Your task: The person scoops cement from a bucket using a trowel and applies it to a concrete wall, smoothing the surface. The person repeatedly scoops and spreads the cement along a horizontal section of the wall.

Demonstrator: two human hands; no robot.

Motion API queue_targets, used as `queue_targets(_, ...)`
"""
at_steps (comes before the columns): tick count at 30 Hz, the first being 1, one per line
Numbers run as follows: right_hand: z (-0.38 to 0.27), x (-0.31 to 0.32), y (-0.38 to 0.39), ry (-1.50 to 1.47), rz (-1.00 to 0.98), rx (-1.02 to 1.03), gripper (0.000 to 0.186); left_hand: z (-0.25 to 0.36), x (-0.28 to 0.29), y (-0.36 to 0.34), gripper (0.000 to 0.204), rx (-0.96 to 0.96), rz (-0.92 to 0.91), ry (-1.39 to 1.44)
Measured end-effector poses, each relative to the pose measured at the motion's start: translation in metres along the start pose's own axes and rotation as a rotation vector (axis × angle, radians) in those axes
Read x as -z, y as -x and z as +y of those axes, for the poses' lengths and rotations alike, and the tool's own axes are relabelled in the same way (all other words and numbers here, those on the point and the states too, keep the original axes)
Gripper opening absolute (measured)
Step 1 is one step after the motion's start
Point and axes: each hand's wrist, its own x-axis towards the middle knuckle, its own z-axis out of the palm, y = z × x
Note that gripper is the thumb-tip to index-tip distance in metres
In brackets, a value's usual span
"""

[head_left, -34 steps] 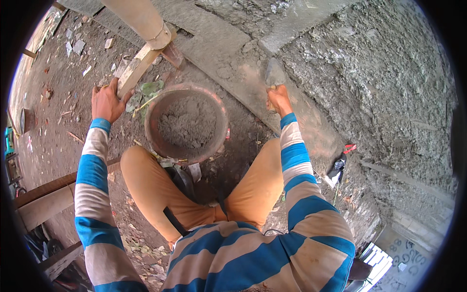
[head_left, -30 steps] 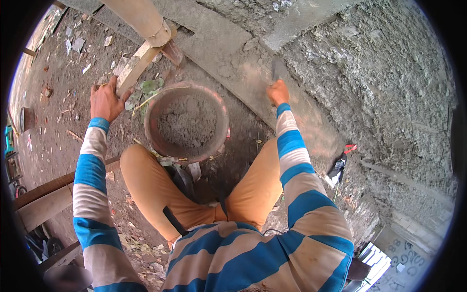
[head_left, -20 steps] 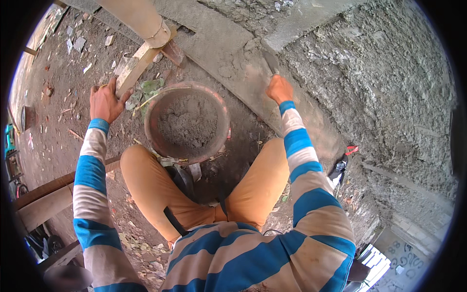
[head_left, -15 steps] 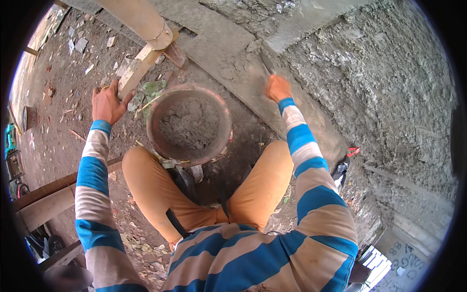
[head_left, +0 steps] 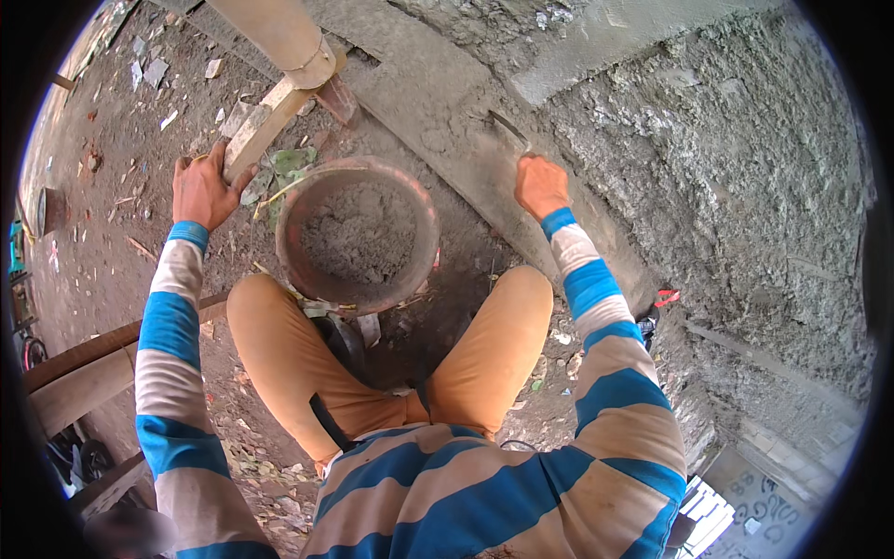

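Observation:
My right hand (head_left: 542, 186) is closed around the handle of a trowel (head_left: 508, 128). The thin blade is seen nearly edge-on over a grey mortar-covered ledge (head_left: 447, 126), at the foot of a rough wall. At the left, my left hand (head_left: 202, 193) grips the near end of a short wooden beam (head_left: 264, 126), thumb on one side and fingers on the other. Between my arms, in front of my knees, stands a round reddish-brown tub (head_left: 291, 244) holding grey mortar (head_left: 361, 238). Whether the blade touches the ledge I cannot tell.
A thick bamboo post (head_left: 279, 37) meets the beam at the upper left. Rough grey plaster (head_left: 708, 168) covers the wall on the right. Green leaves (head_left: 291, 166) lie beside the tub. A bamboo rail (head_left: 88, 387) runs at my lower left, and a small bucket (head_left: 48, 212) stands far left.
My right hand has shifted slightly right and toward me, and the trowel blade has swung to point further left. My left hand stays on the beam.

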Motion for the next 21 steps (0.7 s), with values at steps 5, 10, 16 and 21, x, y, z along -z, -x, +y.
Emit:
queue_targets(5,0.064,-0.035,0.015,-1.179,-0.215,-0.616,0.023,0.007,-0.001,-0.006,0.065,-0.018,0.019,-0.009)
queue_targets(10,0.036,-0.054,0.017,-1.635,-0.309,-0.710,0.027,0.002,-0.006,-0.003,0.065,-0.014,0.021,-0.009)
queue_targets(16,-0.031,-0.050,-0.068,-1.565,-0.215,-0.639,0.024,0.008,-0.001,-0.007,0.062,-0.020,-0.025,0.016)
queue_targets(21,-0.052,-0.036,-0.115,-1.591,-0.235,-0.636,0.025,0.002,-0.003,-0.004,0.060,-0.022,-0.006,0.021)
